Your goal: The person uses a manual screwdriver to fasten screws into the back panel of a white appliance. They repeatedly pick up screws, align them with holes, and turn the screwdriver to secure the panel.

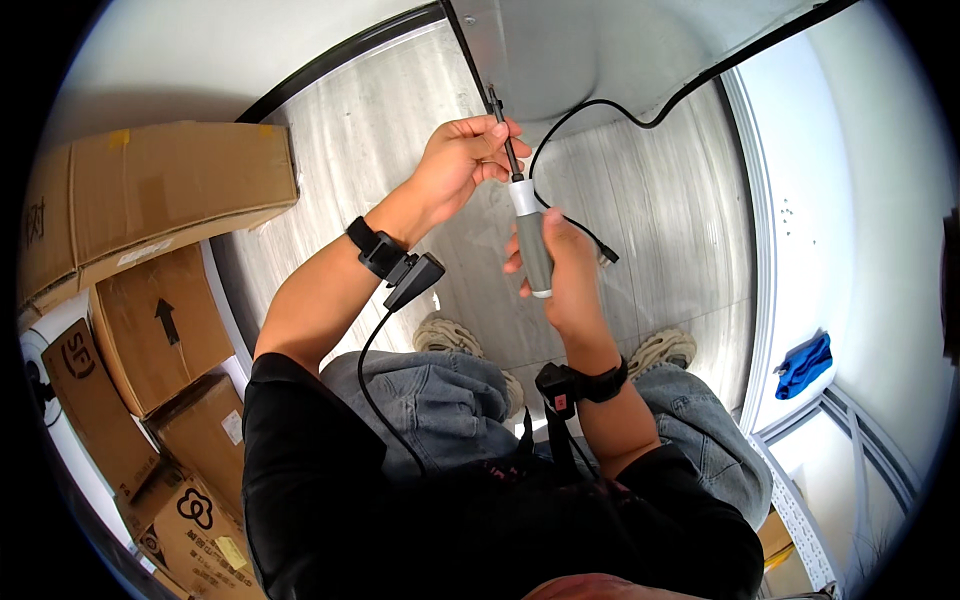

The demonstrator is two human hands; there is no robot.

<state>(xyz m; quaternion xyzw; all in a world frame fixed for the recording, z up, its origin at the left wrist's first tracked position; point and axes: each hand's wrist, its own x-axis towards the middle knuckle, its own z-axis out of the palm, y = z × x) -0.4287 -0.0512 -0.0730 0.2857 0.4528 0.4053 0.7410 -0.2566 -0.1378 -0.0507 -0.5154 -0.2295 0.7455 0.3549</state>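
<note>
My right hand [566, 262] is wrapped round the grey and white handle of a screwdriver [536, 240]. The shaft points up and away from me, its far end against the near corner of a shiny metal panel [590, 55]. Around that shaft, close to the panel's edge, the fingers of my left hand [460, 165] are closed. A small dark piece shows at the shaft's far end; I cannot make out whether it is a screw. Just right of the shaft, a black cable [572, 112] curves down from the panel to a plug [607, 254].
Stacked cardboard boxes [185, 195] stand along the left. Pale wood-look floor [680, 200] lies below, with my shoes [662, 350] on it. To the right are a white wall or door frame [790, 190], a blue cloth [804, 366] and a metal rack [860, 450].
</note>
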